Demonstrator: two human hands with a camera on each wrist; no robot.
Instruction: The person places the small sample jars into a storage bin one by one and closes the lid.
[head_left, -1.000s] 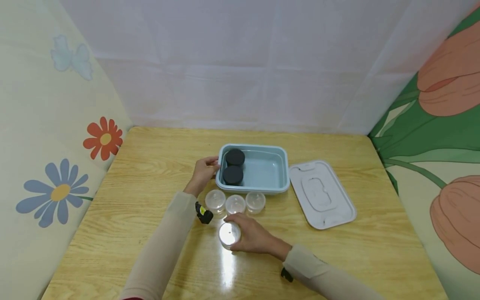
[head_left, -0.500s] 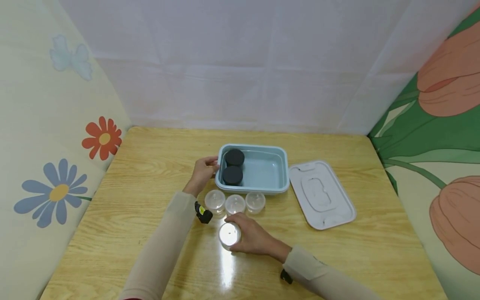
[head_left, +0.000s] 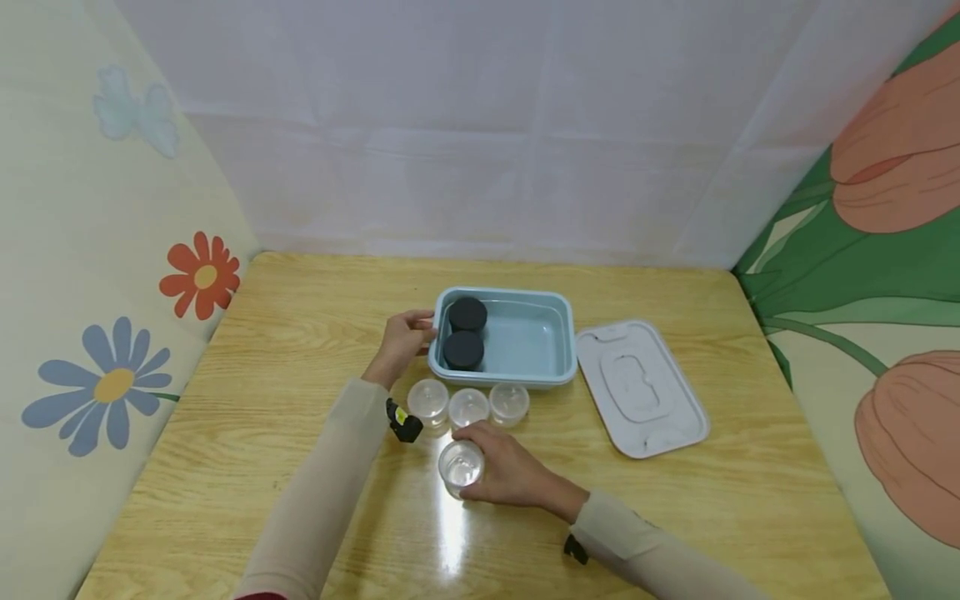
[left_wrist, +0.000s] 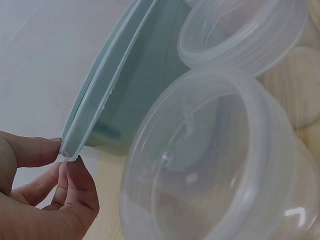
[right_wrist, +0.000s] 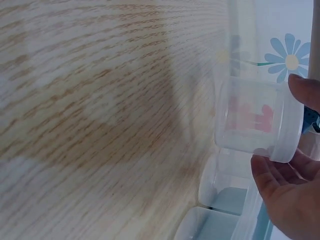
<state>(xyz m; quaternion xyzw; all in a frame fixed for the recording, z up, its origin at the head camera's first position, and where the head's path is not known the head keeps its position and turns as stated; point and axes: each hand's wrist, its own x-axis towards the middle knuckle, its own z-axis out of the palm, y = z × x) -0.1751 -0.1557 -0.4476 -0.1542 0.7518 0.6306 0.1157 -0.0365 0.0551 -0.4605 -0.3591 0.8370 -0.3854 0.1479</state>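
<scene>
At the left end of a light-blue rectangular tub, my left hand pinches the rim between thumb and fingers, as the left wrist view shows up close. Two round black-topped things stand inside the tub on its left side. My right hand grips a clear round plastic jar by its upper edge, thumb on one side and fingers on the other. Between this jar and the tub, three similar clear jars, among them the left one, stand in a row along the tub's front.
A white rectangular lid lies on the wooden table to the right of the tub. A white cloth hangs behind the table. Printed flower panels stand at both sides.
The bright glare on the held jar's top has faded, and the jar has shifted very slightly. The left hand keeps its hold on the tub rim. The whole head view has drifted slightly.
</scene>
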